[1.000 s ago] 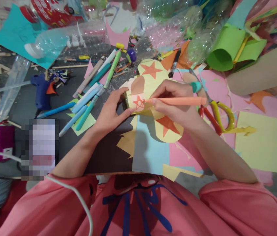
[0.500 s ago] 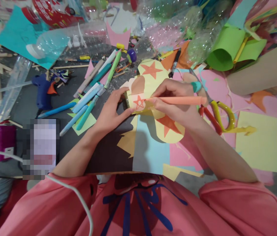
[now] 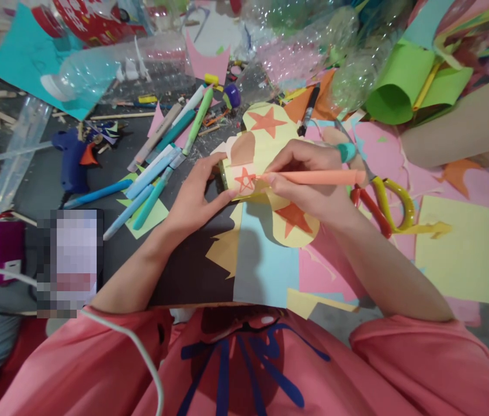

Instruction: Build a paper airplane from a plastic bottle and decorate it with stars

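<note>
My right hand (image 3: 303, 179) is closed round an orange marker (image 3: 326, 177), whose tip rests on a small red star outline (image 3: 245, 179) drawn on a yellow paper cut-out (image 3: 270, 144). The cut-out also carries two filled orange stars, one at the top and one below my hand. My left hand (image 3: 195, 199) presses its fingers against the cut-out's left edge, gripping the yellow paper and a dark object under it. A light blue sheet (image 3: 266, 260) lies beneath, on a black board.
Several pastel markers (image 3: 158, 173) lie to the left of my left hand. A blue glue gun (image 3: 71, 162) and a clear plastic bottle (image 3: 110, 72) sit further left. Scissors with red and yellow handles (image 3: 383, 202) lie to the right, among pink, yellow and green paper sheets.
The view shifted slightly. The lower part of the yellow cut-out has moved up a little. Both hands hold the same positions.
</note>
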Demonstrator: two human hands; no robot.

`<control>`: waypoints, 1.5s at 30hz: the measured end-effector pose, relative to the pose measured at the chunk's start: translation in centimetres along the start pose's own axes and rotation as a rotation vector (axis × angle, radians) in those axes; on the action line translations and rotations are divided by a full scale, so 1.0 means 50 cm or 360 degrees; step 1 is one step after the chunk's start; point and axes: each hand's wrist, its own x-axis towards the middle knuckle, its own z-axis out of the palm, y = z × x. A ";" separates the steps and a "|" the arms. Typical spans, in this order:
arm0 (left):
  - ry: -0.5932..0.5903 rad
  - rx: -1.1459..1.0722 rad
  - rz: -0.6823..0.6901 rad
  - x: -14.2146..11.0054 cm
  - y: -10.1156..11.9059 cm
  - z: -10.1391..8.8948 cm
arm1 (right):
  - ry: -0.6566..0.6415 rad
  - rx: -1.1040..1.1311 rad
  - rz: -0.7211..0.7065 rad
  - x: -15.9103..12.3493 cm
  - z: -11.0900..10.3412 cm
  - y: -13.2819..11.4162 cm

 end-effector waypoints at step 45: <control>-0.0019 -0.0023 -0.0076 0.001 0.003 -0.005 | -0.0064 -0.0110 -0.0083 -0.017 0.026 -0.022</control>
